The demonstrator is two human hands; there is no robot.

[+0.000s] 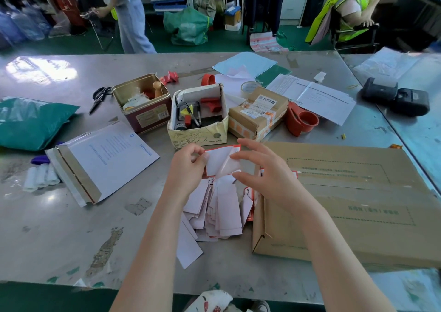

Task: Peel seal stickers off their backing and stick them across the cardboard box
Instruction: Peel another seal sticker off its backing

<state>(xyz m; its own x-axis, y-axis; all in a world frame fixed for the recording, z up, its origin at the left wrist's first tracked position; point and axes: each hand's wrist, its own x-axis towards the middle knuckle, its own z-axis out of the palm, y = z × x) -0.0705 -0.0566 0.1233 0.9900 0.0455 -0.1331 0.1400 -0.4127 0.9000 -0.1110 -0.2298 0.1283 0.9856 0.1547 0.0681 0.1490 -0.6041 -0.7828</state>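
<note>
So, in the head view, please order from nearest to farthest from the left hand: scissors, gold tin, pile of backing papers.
From the left hand:
1. Pile of backing papers, just below it.
2. Gold tin, beyond, leftward.
3. Scissors, left of the tin.

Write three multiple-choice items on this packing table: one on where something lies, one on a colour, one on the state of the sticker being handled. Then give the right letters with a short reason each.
1. Where do the scissors lie?
A. left of the open tin
B. on the flat cardboard box
C. inside the tin

2. What colour is the plastic mailer bag at the table's left?
A. yellow
B. green
C. black

3. The seal sticker between the left hand and right hand is:
A. stuck flat on the box
B. partly peeled from its backing
C. lying in the paper pile

Key: 1 A, they rest on bare table beside the tin; 2 B, it is plainly green; 3 B, both hands pinch it, layers separating.
</note>
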